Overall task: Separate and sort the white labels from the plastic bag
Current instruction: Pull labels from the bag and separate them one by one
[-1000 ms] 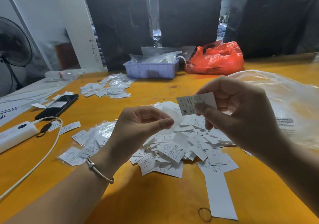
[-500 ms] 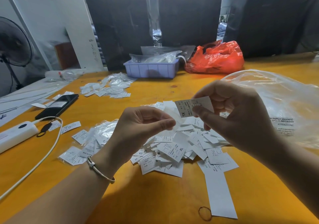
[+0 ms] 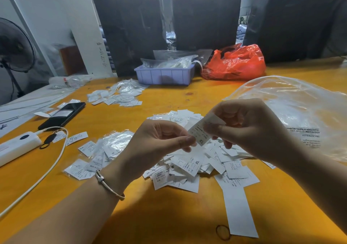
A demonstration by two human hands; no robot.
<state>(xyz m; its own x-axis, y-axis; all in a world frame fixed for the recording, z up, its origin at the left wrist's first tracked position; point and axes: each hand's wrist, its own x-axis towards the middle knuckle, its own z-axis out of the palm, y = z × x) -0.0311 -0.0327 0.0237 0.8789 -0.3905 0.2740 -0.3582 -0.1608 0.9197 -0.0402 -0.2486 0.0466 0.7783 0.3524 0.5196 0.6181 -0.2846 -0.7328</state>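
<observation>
Since the earlier frame, the small white printed XL label [image 3: 201, 133] has swung from near level to a slant, its long axis now running from upper right down to lower left. The right hand [image 3: 247, 129] pinches its upper end between thumb and curled fingers; the left hand [image 3: 159, 142], fingers curled, meets the lower XL end with its fingertips. It is held above the loose pile of white labels [image 3: 189, 166], with the clear plastic bag [image 3: 293, 108] to the right.

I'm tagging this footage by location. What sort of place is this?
Probably a garment workshop or packing room: size labels heaped on a worktable, wrapped black bales behind, and a parts tray.
</observation>
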